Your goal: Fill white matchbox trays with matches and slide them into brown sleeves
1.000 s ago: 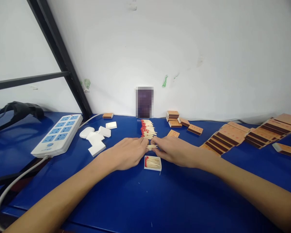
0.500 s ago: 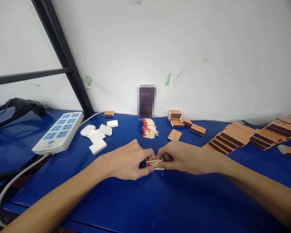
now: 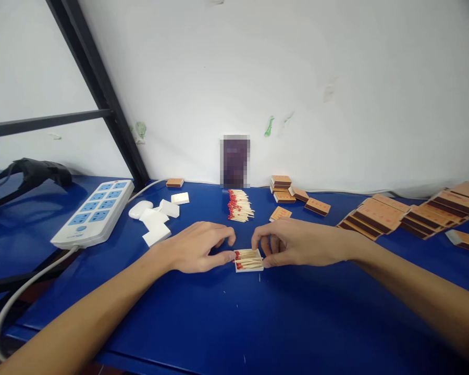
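A small white matchbox tray (image 3: 250,270) lies on the blue table between my hands. Red-tipped matches (image 3: 248,259) fill it, heads to the left. My left hand (image 3: 201,248) is open, its thumb tip against or very near the tray's left end and its forefinger raised away. At the right end, my right hand (image 3: 300,242) has its thumb by the tray's edge and its forefinger by the far corner. Thumb and forefinger stand apart; its other fingers are curled. Beyond the tray, a loose pile of matches (image 3: 241,206) rests on the table.
White empty trays (image 3: 156,221) lie at left beside a power strip (image 3: 94,213). Closed matchboxes (image 3: 281,181) sit near the wall, and flat matchbox sleeves (image 3: 379,214) overlap at right. A black metal frame (image 3: 97,78) rises at left.
My left hand has drawn back to the left, uncovering the tray. My right fingers have loosened at the right end. The matches in the tray now lie more evenly.
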A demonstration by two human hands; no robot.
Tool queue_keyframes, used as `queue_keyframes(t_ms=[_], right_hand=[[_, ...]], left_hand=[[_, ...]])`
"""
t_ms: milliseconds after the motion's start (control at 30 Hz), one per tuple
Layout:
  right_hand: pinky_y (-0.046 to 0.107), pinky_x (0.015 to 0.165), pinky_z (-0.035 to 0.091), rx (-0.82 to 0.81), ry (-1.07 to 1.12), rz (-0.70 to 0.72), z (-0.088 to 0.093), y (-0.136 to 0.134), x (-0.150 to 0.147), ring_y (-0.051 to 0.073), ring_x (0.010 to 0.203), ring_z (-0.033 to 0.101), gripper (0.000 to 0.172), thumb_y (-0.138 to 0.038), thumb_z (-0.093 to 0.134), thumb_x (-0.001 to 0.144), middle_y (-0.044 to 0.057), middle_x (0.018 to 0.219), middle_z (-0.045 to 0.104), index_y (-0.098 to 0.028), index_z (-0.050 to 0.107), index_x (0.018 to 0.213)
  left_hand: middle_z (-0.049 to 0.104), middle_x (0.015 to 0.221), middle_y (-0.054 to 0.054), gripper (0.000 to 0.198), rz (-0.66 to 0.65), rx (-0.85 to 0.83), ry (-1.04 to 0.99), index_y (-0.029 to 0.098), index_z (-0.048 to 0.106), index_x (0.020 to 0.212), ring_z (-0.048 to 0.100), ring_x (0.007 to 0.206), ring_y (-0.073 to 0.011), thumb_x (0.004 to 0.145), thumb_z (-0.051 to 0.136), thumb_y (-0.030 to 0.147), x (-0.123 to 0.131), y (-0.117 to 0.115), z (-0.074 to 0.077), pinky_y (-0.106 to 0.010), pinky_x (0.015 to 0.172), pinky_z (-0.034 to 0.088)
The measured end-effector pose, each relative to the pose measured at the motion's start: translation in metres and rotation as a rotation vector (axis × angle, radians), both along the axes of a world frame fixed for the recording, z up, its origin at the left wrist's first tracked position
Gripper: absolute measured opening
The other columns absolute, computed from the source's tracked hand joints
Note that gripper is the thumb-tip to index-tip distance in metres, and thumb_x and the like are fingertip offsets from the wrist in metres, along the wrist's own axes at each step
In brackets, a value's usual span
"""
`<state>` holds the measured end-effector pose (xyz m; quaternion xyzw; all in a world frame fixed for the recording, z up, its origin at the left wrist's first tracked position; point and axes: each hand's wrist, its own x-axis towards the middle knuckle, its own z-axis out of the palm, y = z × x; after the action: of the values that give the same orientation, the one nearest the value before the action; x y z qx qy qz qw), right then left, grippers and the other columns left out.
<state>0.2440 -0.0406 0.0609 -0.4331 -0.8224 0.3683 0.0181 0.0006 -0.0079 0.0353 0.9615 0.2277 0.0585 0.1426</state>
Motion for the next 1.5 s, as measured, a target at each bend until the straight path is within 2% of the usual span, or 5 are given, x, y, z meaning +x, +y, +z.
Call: queue_keyframes(t_ms=[200,433,933,1333,1500], right_hand=[[0.024,0.057,0.044,-0.147,0.113,0.042,-0.006,0.008,-0.001,0.014,0.069,0.063,0.024,-0.031,0.062,0.079,0.001,0.077,0.068,-0.02,0.057,0.098],[0.024,0.061,0.045,-0.229,0.156,-0.006,-0.009,0.011,-0.003,0.015,0.067,0.065,0.025,-0.039,0.066,0.077,0.002,0.07,0.069,-0.017,0.064,0.088],[0.023,0.054,0.046,-0.253,0.199,-0.053,-0.02,0.014,-0.007,0.013,0.058,0.063,0.035,-0.049,0.07,0.071,0.003,0.071,0.069,-0.015,0.067,0.082],[0.023,0.054,0.046,-0.232,0.202,-0.03,-0.021,0.012,-0.009,0.013,0.056,0.061,0.022,-0.038,0.063,0.079,0.001,0.065,0.065,-0.016,0.059,0.081],[0.024,0.053,0.046,-0.221,0.215,-0.054,-0.019,0.009,-0.011,0.012,0.052,0.059,0.024,-0.038,0.059,0.082,0.0,0.068,0.064,-0.018,0.054,0.094]], left_hand=[[0.055,0.075,0.0,0.033,-0.009,-0.018,0.003,0.019,0.048,0.087,0.047,0.067,-0.0147,0.096,0.033,0.047,0.001,0.002,-0.008,-0.031,0.073,0.036],[0.056,0.077,0.0,0.035,0.019,0.019,0.028,0.019,0.049,0.087,0.047,0.068,-0.0154,0.095,0.035,0.05,0.004,0.002,-0.01,-0.031,0.074,0.035],[0.056,0.07,0.002,0.039,0.002,0.021,-0.031,0.018,0.054,0.08,0.048,0.063,-0.013,0.096,0.035,0.048,0.01,0.006,-0.019,-0.03,0.071,0.032],[0.053,0.066,0.002,0.035,0.044,0.023,-0.049,0.017,0.053,0.079,0.047,0.061,-0.0127,0.093,0.04,0.047,0.013,0.002,-0.019,-0.029,0.069,0.033],[0.053,0.066,0.003,0.033,0.036,0.033,-0.053,0.017,0.053,0.077,0.047,0.061,-0.0121,0.093,0.04,0.043,0.014,0.002,-0.021,-0.029,0.069,0.033]])
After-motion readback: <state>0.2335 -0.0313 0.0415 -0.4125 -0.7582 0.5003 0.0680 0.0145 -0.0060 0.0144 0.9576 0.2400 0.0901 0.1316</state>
